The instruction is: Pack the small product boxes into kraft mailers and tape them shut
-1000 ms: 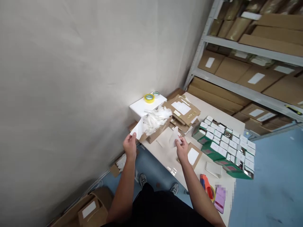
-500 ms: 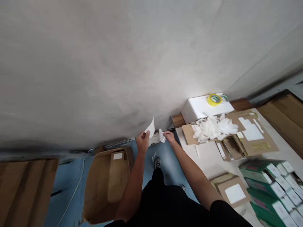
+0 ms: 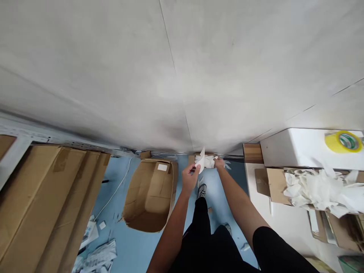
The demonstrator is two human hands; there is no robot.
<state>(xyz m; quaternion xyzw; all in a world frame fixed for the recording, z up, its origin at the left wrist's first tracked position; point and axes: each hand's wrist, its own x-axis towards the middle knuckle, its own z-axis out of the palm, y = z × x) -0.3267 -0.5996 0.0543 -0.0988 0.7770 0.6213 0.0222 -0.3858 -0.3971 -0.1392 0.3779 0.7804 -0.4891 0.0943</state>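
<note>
My left hand (image 3: pixel 189 178) is closed on a white sheet of paper (image 3: pixel 201 162), held up in front of me above the blue floor. My right hand (image 3: pixel 218 163) is just to its right, fingers pinched on a crumpled white piece of paper (image 3: pixel 209 161) that meets the sheet. Both hands are close together, near the foot of the grey wall. My black trousers and shoes show below them.
An open cardboard box (image 3: pixel 149 193) lies on the floor to the left, flat cartons (image 3: pixel 42 197) beyond it. At right a table (image 3: pixel 284 223) carries a cardboard tray of crumpled white paper (image 3: pixel 318 187), a white box (image 3: pixel 298 148) and yellow tape (image 3: pixel 342 141). Paper scraps litter the floor.
My view has swung left, away from the table, toward the floor and wall. Both hands moved off the table with the papers and came closer together.
</note>
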